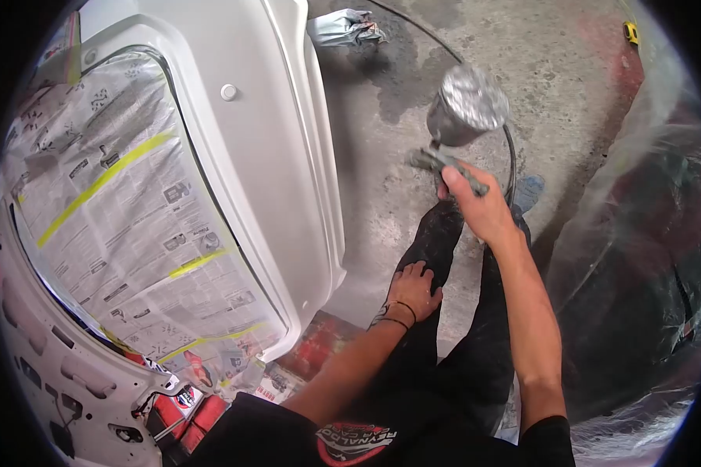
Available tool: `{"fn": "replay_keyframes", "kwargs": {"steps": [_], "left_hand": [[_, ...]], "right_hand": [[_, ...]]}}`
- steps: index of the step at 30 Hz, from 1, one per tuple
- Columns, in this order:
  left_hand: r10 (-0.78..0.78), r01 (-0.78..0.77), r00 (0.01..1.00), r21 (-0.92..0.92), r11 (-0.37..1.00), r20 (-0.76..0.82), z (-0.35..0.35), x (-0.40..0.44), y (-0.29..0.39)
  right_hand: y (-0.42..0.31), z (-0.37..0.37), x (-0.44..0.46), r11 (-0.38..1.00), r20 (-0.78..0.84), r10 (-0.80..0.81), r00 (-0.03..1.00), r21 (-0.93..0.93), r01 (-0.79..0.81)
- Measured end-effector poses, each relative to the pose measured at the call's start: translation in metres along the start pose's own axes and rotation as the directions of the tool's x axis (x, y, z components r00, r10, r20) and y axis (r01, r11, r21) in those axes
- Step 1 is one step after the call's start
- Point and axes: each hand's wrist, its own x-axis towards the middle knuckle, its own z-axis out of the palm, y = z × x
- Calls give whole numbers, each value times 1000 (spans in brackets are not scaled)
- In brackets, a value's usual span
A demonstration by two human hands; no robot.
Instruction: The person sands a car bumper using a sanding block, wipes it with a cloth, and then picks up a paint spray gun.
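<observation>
My right hand (479,202) is wrapped round the handle of a paint spray gun (432,159), held over the concrete floor to the right of the car panel. On top of the gun sits its cup (469,105), tilted and covered with crumpled silver foil. My left hand (414,292) lies on my dark trouser leg with its fingers stretched out and holds nothing. To the left is a pale, light-coloured car panel (265,140). Its window opening is covered with printed masking paper (140,194) and strips of yellow tape.
A dark hose (512,156) runs across the floor beside the gun. Clear plastic sheeting (631,272) drapes a dark shape on the right. Crumpled wrapping (343,29) lies near the panel's top edge. A yellow tool (631,33) lies at the upper right. Red boxes (202,420) sit at the lower left.
</observation>
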Motion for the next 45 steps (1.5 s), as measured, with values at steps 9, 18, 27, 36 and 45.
{"fn": "replay_keyframes", "kwargs": {"steps": [9,18,27,36,45], "left_hand": [[-6,1,998,-87,996,-64,4,1,-13],[16,-53,979,-178,983,-204,5,3,-24],[29,-70,976,-182,981,-216,-5,5,-24],[63,-86,984,-134,987,-167,-8,11,-22],[78,-91,992,-127,988,-103,-14,9,-34]], "right_hand": [[-96,31,70,979,17,-66,998,-193,68],[-125,51,165,961,-74,-244,967,-156,230],[-90,66,176,974,-120,-219,968,35,225],[-81,49,135,972,35,-131,991,-191,135],[-105,61,196,915,-239,-403,883,-105,389]]}}
